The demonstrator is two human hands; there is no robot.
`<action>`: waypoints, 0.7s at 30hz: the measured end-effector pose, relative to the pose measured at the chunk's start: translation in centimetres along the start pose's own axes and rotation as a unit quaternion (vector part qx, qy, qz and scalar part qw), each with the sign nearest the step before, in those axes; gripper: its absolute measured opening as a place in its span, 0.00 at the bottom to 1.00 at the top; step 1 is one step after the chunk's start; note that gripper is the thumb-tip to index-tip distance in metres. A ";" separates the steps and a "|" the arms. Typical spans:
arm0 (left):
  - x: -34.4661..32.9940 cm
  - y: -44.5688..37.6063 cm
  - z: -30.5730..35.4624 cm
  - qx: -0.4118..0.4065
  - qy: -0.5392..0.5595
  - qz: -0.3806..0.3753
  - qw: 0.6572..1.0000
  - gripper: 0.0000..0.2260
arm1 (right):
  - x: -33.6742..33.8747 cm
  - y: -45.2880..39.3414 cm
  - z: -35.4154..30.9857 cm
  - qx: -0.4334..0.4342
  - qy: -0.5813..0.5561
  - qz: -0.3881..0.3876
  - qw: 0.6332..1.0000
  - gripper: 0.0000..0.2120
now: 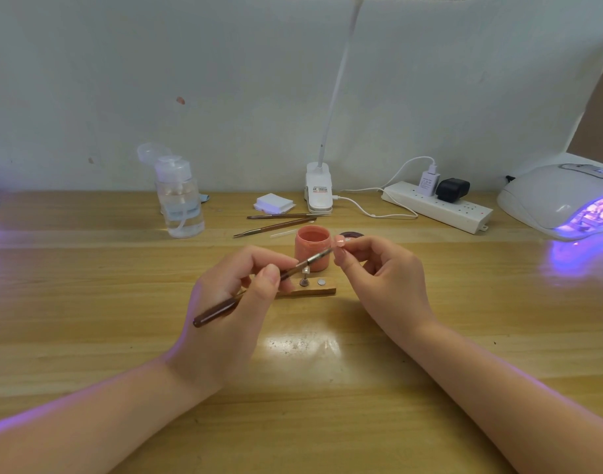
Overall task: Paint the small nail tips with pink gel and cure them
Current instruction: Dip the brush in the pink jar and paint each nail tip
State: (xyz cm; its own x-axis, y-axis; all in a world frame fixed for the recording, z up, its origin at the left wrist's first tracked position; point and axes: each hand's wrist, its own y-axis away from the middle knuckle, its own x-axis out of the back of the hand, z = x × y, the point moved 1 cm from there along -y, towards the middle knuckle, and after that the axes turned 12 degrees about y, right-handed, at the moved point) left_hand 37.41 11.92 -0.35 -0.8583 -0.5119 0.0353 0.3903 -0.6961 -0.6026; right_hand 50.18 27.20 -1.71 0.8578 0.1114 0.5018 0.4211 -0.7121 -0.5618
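My left hand (238, 295) grips a dark brown nail brush (225, 307) like a pen, its tip reaching up and right to a small pink nail tip (339, 240). My right hand (378, 271) pinches that nail tip between thumb and fingers, just in front of the open jar of pink gel (312, 244). Below the hands lies a small wooden holder block (322, 289) with a metal stand and a round magnet on it. The curing lamp (560, 200) sits at the far right, glowing violet inside.
A clear pump bottle (180, 196) stands back left. Two spare brushes (276, 222), a stack of white pads (273, 202), the jar's dark lid (350, 235), a clip desk lamp (319, 191) and a power strip (437, 206) with plugs line the back of the wooden table (88, 302).
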 end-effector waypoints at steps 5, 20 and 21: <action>0.0 -0.5 -0.4 0.024 0.034 0.067 0.997 0.08 | -0.1 0.0 0.1 0.002 -0.015 0.013 1.000 0.03; 1.5 -1.9 -3.5 0.142 0.099 0.209 0.962 0.11 | -0.4 0.0 0.1 -0.001 0.018 -0.036 0.999 0.05; 1.5 -2.0 -3.7 0.147 0.097 0.211 0.961 0.11 | -0.5 0.0 0.1 -0.010 0.037 -0.053 0.998 0.05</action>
State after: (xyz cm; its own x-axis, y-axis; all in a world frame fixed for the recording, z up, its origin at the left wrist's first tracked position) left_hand 34.11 14.38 -2.02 -0.6370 -0.6968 -0.3297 0.7708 -0.5731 -0.2783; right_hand 49.81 27.25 -2.04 0.7847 0.1362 0.6047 0.5017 -0.7125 -0.4906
